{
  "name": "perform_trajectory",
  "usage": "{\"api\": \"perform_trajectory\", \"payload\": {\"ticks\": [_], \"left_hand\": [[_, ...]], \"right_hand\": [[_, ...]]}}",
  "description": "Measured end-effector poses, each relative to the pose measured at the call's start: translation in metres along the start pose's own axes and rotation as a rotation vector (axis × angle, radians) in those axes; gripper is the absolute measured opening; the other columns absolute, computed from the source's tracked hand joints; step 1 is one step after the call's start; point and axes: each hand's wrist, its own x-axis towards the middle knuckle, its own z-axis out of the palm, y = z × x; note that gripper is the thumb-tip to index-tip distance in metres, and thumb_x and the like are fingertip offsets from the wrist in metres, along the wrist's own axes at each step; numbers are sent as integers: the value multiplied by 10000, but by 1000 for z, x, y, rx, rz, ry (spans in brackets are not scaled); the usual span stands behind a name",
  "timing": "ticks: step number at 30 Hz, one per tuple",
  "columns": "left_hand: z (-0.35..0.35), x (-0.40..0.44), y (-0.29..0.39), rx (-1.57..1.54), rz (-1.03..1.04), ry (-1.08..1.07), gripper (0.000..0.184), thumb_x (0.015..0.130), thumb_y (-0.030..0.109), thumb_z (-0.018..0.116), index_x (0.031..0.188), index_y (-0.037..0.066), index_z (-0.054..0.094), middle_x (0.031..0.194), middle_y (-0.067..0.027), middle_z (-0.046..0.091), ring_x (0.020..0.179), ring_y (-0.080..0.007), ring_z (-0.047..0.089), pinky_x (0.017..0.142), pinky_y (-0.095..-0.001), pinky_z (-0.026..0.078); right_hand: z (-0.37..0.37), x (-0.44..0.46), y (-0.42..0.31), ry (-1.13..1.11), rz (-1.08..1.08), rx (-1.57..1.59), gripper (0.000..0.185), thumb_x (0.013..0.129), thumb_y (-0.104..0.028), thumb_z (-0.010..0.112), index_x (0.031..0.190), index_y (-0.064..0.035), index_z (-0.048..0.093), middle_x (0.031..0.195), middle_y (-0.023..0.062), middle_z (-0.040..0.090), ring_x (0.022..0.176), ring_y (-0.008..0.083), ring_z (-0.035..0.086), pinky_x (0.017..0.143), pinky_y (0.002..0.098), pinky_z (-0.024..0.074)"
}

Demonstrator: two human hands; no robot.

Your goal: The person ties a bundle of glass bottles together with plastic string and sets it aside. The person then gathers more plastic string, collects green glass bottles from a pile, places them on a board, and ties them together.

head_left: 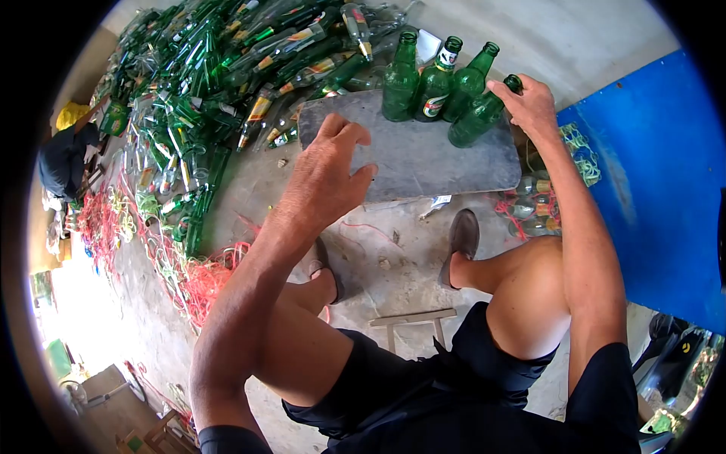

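Four is avoided here: several green glass bottles stand on a dark, worn board (393, 163). My right hand (529, 106) is closed around the neck of the nearest green bottle (476, 121), which tilts toward that hand with its base at the board. Behind it stand a plain green bottle (467, 85), a labelled green bottle (435, 85) and another plain green bottle (401, 79), all upright and close together. My left hand (329, 170) hovers over the board's left front edge, its fingers apart and curved, with nothing in them.
A big heap of green and clear bottles (204, 68) fills the left and back. Red string (208, 284) lies tangled on the floor. At the right are a blue panel (643, 181) and bundled bottles (537, 204). A small wooden stool (412, 318) shows between my legs.
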Motion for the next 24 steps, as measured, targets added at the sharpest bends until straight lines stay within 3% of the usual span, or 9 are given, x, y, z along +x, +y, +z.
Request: {"api": "perform_trajectory", "payload": {"ticks": [7, 11, 14, 17, 21, 24], "left_hand": [[9, -10, -40, 117, -10, -175, 330, 838, 142, 763, 1129, 26, 659, 1129, -143, 601, 1060, -333, 659, 901, -449, 533], [1, -19, -69, 112, -63, -401, 327, 822, 179, 762, 1107, 32, 695, 1147, -150, 638, 1061, -342, 666, 910, -444, 539], [0, -24, -138, 96, 36, -437, 316, 805, 195, 775, 1071, 33, 723, 1123, -154, 677, 1049, -331, 677, 911, -429, 546], [-20, -21, -183, 209, -228, -529, 321, 788, 208, 787, 1054, 36, 736, 1100, -157, 704, 1045, -313, 687, 923, -415, 554], [-11, -37, -269, 236, -413, -440, 383, 765, 220, 788, 1092, 33, 724, 1136, -169, 706, 1120, -327, 674, 981, -413, 538], [7, -40, -326, 265, -476, -323, 422, 750, 221, 765, 1125, 34, 712, 1185, -190, 696, 1191, -361, 649, 1027, -422, 518]], "right_hand": [[-3, -4, -6, -46, 15, 43, 482, 828, -478, 869, 769, -44, 668, 615, -4, 582, 513, 104, 547, 468, 291, 463], [-9, -10, -13, -101, 46, 14, 465, 828, -488, 866, 916, -53, 723, 669, -18, 584, 558, 92, 555, 462, 283, 466], [-16, -16, -19, -143, 79, -37, 500, 828, -471, 861, 1057, -44, 735, 713, -22, 571, 617, 94, 567, 483, 285, 481], [-24, -20, -15, -196, 129, -171, 546, 832, -432, 856, 1164, -27, 703, 762, -6, 572, 637, 107, 562, 492, 282, 483], [-43, -19, 7, -330, 227, -312, 581, 840, -352, 846, 1245, 13, 646, 807, 19, 571, 645, 130, 559, 466, 294, 463], [-49, -23, 22, -402, 283, -298, 531, 831, -247, 839, 1217, 51, 628, 786, 38, 571, 626, 134, 563, 423, 316, 438]]}}
